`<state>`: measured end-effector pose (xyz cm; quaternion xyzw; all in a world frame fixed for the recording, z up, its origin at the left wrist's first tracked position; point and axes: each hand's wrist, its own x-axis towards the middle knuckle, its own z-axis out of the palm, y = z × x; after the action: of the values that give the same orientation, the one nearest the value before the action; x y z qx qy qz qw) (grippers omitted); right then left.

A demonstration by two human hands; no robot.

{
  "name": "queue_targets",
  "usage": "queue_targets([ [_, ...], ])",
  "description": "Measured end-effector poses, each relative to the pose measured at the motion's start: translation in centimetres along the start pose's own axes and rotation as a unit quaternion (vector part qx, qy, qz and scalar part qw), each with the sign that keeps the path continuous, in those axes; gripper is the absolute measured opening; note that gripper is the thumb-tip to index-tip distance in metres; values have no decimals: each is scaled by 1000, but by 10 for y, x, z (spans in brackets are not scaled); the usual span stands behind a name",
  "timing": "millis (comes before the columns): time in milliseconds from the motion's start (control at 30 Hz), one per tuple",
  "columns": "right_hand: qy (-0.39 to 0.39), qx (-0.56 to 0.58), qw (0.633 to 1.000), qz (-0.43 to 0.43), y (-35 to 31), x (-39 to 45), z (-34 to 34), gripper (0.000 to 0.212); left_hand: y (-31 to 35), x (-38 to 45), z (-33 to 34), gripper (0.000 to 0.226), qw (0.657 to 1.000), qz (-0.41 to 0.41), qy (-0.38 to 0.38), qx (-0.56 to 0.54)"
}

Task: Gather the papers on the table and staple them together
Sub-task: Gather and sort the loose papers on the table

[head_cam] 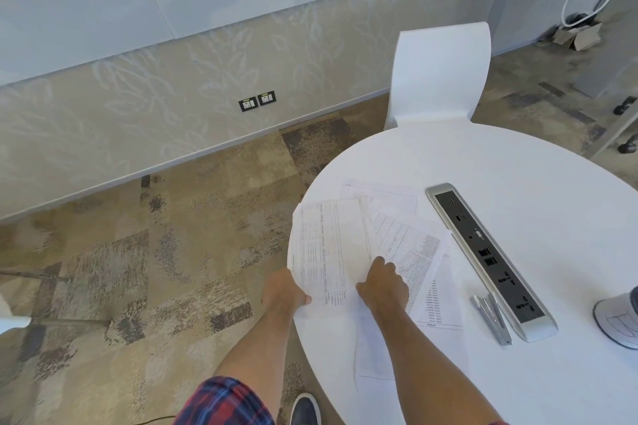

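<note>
Several printed papers (407, 245) lie fanned and overlapping near the left edge of a round white table (518, 166). My left hand (283, 291) grips the near left edge of the top sheet (328, 245), which overhangs the table rim. My right hand (383, 283) presses flat on the sheets, fingers spread, beside the left hand. A silver stapler (492, 319) rests on the table to the right of the papers, apart from both hands.
A long silver power and socket strip (490, 259) runs diagonally across the table beside the stapler. A white chair (442, 76) stands behind the table. A white shoe (618, 321) rests at the table's right edge. Patterned carpet lies to the left.
</note>
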<state>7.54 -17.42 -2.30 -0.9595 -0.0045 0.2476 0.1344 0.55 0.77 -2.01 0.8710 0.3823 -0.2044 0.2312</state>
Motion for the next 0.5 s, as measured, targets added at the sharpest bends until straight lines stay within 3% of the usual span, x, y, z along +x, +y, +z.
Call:
queue_targets([
  [333, -7, 2, 1000, -19, 16, -4, -1, 62, -7, 5, -2, 35, 995, -81, -44, -26],
  [500, -8, -1, 1000, -20, 21, -5, -4, 66, -8, 16, -4, 14, 990, -95, -80, -63],
])
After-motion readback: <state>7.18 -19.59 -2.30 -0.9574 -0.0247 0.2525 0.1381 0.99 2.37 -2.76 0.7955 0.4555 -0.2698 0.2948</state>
